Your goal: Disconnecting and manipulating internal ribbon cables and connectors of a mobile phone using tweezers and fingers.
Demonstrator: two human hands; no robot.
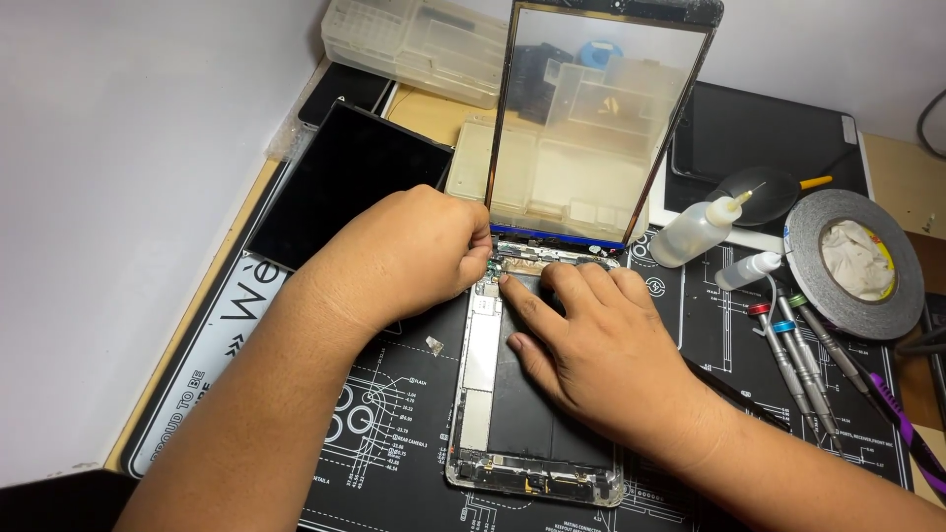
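We are at an electronics repair worktop: a black printed repair mat (394, 433), precision screwdrivers (803, 365), a roll of thin tape (855, 264), squeeze bottles (695, 232), clear parts boxes (419, 44) and an opened tablet (527, 433).

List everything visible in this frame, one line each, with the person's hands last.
opened tablet body: 1, silver frame with dark inside, centre of mat
glass front panel: 1, clear, propped upright at the tablet's top edge
display panel: 1, black, leaning at left
work mat: 1, black with white print, under everything
plastic parts boxes: several, clear, at back
squeeze bottles: 2, translucent white, right of the panel
tape roll: 1, grey, right
screwdrivers: several, silver with coloured rings, right
dark tablet: 1, black, back right
left hand: fingertips pinched at the tablet's top edge
right hand: resting on the tablet, index finger at the top edge
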